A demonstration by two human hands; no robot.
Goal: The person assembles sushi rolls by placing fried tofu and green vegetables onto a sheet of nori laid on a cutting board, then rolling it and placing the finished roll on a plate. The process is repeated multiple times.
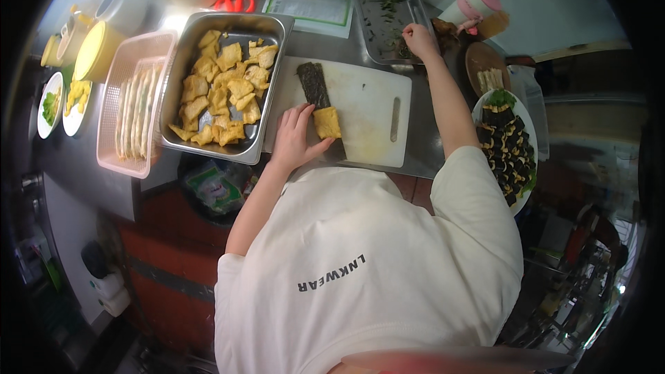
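Item under inspection: a dark seaweed strip (314, 83) lying flat on the white cutting board (374, 111), near the centre of the frame, its far end pointing up and slightly left. A yellow square piece (327, 123) sits at the strip's lower end.

Step in hand, as judged: holding the strip and piece in place while reaching for shredded greens (390, 5) in the shallow metal tray (409, 8), upper centre right. Good practice, in this inspector's judgement: keep the square flat and in line with the strip's sides; press lightly, as the strip looks thin and could tear or shift; take a small, even pinch of greens, since a bulky one would likely spill over the edges.

Pose of the hands: the left hand (294, 140) comes up from the lower centre and lies low over the board's left part, thumb set wide of the fingers. The fingertips touch the strip's left side by the square; the thumb is at the square's lower edge. The right hand (420, 40) is at the end of a well-extended arm, fingers gathered narrowly and angled down over the tray's lower right; whether they grip any greens cannot be told.
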